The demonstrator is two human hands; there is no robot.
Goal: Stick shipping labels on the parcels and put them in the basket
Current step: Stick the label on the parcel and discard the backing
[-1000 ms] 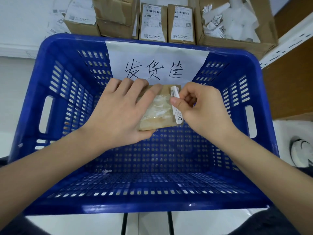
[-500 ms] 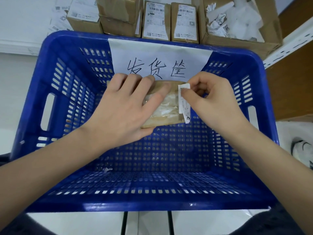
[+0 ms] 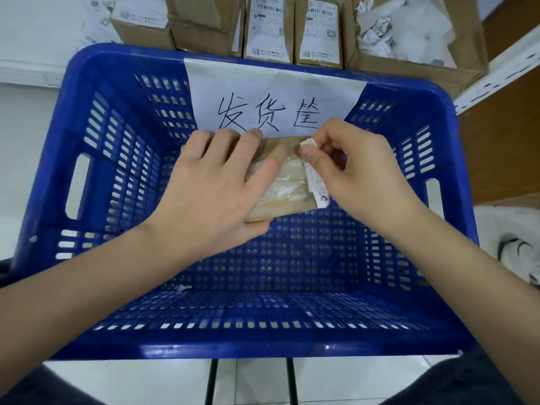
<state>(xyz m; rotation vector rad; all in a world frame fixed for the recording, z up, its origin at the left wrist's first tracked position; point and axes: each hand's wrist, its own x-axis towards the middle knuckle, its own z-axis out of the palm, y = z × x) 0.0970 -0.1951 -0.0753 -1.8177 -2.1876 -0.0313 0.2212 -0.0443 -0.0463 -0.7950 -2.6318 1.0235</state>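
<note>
Looking down from the head camera: two hands work over one blue basket (image 3: 58, 182). One small brown parcel (image 3: 280, 182), its top face covered in clear tape, is held above the basket's inside. Left hand (image 3: 213, 188) lies over the parcel's left part, fingers stretched across the top and thumb curled under the near edge, holding it. Right hand (image 3: 353, 173) sits just right of the left; its grip pinches one white shipping label (image 3: 314, 179) at the parcel's right edge. Beyond both hands, one paper sign (image 3: 271, 97) hangs on the far basket wall. Past it stand two labelled boxes (image 3: 267, 27) side by side and one open carton of crumpled paper (image 3: 409, 33).
</note>
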